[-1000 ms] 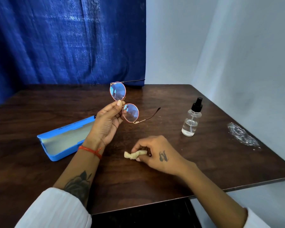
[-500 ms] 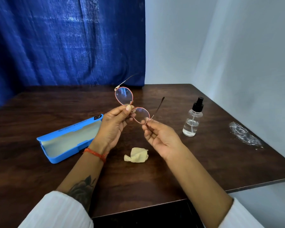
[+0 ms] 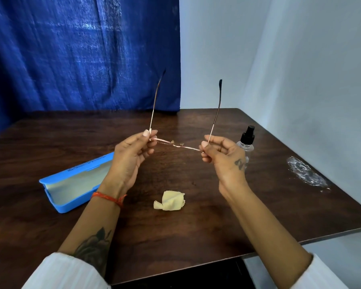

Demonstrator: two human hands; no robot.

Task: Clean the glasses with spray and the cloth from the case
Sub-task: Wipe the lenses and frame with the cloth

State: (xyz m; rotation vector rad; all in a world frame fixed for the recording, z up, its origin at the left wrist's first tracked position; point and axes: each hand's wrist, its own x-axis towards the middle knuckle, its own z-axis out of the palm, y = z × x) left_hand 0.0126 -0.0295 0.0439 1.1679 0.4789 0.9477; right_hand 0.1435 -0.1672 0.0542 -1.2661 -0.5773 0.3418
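Both hands now pinch the glasses (image 3: 176, 144) at the hinges, left hand (image 3: 131, 155), right hand (image 3: 223, 157), held above the counter (image 3: 196, 226). I've dropped the cloth (image 3: 171, 201); it lies unused, so spraying probably comes next.

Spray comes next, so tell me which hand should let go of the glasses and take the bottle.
Right, probably. The right hand is directly in front of the spray bottle, which stands at the table's right. The left hand pinches the glasses at their other corner and could keep holding them.
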